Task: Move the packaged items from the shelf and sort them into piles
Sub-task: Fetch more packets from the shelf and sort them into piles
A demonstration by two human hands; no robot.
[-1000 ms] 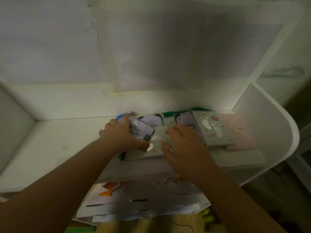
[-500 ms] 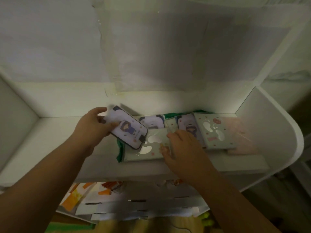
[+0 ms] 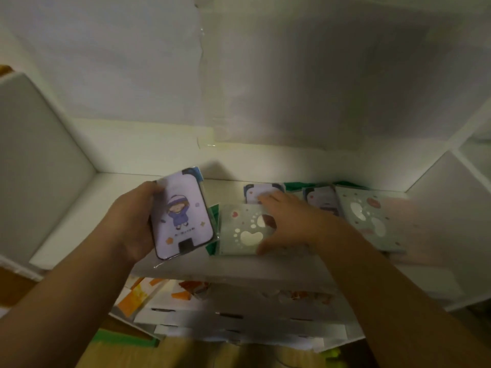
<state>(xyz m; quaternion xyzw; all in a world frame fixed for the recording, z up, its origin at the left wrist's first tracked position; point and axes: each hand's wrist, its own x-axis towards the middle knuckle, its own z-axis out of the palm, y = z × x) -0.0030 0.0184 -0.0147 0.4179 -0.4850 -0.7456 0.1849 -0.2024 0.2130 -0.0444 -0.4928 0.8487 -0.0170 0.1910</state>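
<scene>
Pretty dim shot you've got here, kind of murky with a greenish cast. The brightest patch is the strip along the back of the shelf (image 3: pixel 148 160), and the corners fall off into shadow. Your right hand (image 3: pixel 289 221) is smeared with motion blur, while the left hand (image 3: pixel 132 224) looks sharper. The wide lens bends the shelf walls outward near the edges.

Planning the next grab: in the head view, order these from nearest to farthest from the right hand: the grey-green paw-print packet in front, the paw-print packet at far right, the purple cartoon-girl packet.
1. Front paw-print packet: under the right hand, touching it.
2. Far-right paw-print packet: on the shelf, to that hand's right.
3. Purple cartoon-girl packet: held in the left hand; too close to call against 2.
</scene>
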